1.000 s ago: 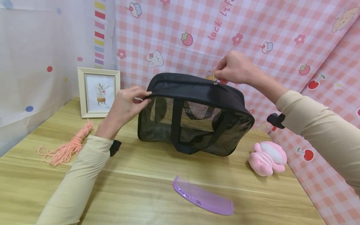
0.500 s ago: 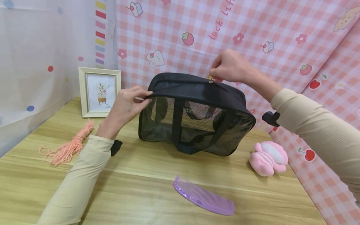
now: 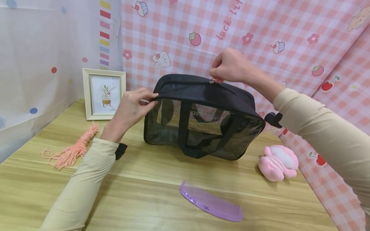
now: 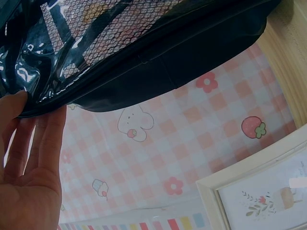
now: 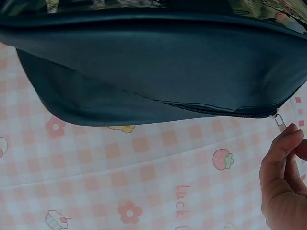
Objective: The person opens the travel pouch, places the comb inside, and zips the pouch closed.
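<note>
A black bag (image 3: 202,93) with see-through, partly mesh sides stands upright on the wooden table, its handle strap (image 3: 183,128) hanging down the front. My left hand (image 3: 131,107) pinches the bag's upper left corner edge; the left wrist view shows the thumb on one side of that edge (image 4: 48,108) and the fingers behind it. At the top, my right hand (image 3: 231,65) pinches the metal zipper pull (image 3: 212,81) between thumb and forefinger. In the right wrist view the zipper pull (image 5: 280,122) is held at its end, with part of the zipper track (image 5: 216,113) visible beside it.
A purple comb (image 3: 211,202) lies on the table (image 3: 138,199) in front of the bag. To the right is a pink plush toy (image 3: 277,163). On the left are a coral yarn bundle (image 3: 76,147) and a cream picture frame (image 3: 104,94). Checked cloth (image 3: 185,19) hangs behind.
My right hand has moved left along the bag's top with the zipper pull. My left hand keeps its pinch on the corner. The whole view has shifted slightly.
</note>
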`<action>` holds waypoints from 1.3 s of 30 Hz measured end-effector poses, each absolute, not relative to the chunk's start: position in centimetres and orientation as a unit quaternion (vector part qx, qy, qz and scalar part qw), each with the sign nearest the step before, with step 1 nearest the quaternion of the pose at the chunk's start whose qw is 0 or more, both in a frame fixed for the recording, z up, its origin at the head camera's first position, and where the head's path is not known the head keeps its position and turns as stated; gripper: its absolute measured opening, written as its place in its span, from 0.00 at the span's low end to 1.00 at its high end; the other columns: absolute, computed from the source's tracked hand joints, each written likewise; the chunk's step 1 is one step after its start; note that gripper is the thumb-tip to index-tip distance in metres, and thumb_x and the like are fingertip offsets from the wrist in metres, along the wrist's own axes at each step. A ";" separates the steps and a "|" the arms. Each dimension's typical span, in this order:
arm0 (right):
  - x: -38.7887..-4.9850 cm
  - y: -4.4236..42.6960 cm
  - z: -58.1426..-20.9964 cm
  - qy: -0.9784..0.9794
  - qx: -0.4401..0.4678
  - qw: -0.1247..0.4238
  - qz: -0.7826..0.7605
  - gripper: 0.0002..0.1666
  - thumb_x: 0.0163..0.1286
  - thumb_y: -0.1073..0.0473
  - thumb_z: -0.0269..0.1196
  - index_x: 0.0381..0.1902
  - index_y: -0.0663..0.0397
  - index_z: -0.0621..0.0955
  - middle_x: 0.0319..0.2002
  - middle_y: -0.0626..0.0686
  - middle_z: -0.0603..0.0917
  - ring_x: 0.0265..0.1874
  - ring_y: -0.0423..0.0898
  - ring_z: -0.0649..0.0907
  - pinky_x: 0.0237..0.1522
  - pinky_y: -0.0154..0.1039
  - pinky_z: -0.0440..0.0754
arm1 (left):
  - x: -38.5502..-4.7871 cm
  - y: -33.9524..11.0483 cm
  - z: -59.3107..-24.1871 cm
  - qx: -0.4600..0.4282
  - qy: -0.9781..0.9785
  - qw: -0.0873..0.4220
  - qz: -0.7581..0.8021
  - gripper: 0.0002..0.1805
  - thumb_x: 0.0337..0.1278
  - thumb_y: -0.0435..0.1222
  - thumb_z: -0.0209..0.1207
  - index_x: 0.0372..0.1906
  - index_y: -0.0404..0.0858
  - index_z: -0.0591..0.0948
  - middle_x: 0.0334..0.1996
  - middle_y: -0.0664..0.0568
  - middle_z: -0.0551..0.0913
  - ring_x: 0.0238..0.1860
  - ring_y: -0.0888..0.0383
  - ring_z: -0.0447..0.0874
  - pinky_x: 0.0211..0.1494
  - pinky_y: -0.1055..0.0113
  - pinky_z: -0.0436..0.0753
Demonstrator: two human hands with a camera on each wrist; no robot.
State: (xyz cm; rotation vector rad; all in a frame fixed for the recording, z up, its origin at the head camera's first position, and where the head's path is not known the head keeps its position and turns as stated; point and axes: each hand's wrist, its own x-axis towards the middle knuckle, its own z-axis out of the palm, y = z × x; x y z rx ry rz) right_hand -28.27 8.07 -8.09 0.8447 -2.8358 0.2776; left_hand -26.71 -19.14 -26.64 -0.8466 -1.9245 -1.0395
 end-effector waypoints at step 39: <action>-28.9 3.1 -9.0 -0.940 0.302 0.087 0.131 0.15 0.63 0.64 0.55 0.21 0.61 0.85 0.18 0.53 0.83 0.20 0.50 0.83 0.16 0.29 0.70 | -26.7 -19.2 -26.8 -0.332 -0.759 0.385 -0.408 0.11 0.49 0.23 0.66 0.41 0.32 0.86 0.33 0.46 0.83 0.33 0.54 0.84 0.34 0.67 0.87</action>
